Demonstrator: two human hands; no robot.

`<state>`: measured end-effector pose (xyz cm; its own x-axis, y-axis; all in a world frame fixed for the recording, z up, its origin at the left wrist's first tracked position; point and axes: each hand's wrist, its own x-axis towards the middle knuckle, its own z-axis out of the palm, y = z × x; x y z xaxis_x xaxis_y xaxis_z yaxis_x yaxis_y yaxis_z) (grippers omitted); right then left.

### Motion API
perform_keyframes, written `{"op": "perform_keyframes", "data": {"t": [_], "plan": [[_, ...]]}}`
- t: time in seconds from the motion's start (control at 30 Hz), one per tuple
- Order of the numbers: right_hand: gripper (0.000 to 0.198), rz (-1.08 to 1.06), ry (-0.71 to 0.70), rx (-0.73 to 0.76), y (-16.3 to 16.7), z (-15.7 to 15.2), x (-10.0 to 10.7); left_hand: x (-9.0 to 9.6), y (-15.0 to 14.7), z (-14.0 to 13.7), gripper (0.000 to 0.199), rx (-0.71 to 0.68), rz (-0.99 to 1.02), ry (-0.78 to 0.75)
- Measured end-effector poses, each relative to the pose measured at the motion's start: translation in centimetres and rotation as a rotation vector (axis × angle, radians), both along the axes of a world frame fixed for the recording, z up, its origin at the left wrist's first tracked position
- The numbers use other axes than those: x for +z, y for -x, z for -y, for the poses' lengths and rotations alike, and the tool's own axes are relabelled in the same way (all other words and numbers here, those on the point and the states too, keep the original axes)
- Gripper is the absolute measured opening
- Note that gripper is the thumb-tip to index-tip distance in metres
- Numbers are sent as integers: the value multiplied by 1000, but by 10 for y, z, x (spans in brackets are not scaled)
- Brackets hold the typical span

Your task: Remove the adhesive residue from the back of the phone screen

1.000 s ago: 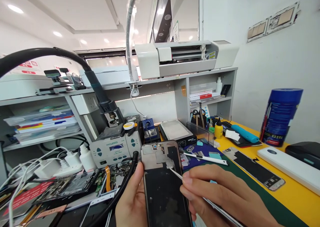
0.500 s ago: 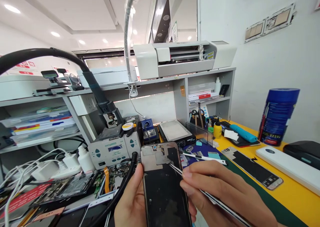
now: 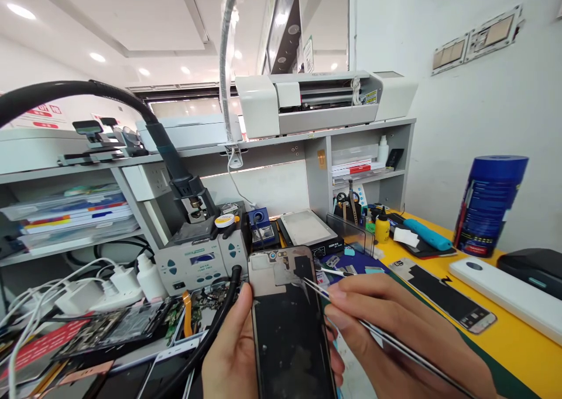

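A phone screen assembly, black below with a bare metal upper part, stands tilted up in front of me. My left hand grips it from below, thumb along its left edge and fingertips showing at the right edge. In my right hand is a pair of metal tweezers, pinched between thumb and fingers. The tweezer tips point at the upper right part of the assembly, beside a dark patch; whether they touch it I cannot tell.
Behind stands a grey hot-air station with a black hose running down to the left of my hand. Phone parts lie at the left. On the right are another screen part, a long white device and a blue canister.
My right hand and the tweezers have shifted slightly right and up, so the tips sit higher on the assembly. My left hand holds the assembly nearly where it was.
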<state>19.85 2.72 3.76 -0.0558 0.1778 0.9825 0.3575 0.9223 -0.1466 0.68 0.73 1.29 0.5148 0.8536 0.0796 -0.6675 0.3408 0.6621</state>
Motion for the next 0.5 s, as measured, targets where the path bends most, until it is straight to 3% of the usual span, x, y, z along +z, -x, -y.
{"op": "perform_keyframes", "data": {"t": [0.33, 0.5], "plan": [[22, -13, 23, -14, 0, -1, -9, 2, 6, -3, 96, -45, 47, 10], [21, -15, 69, -76, 3, 2, -10, 6, 7, -2, 87, -11, 120, 5]]}}
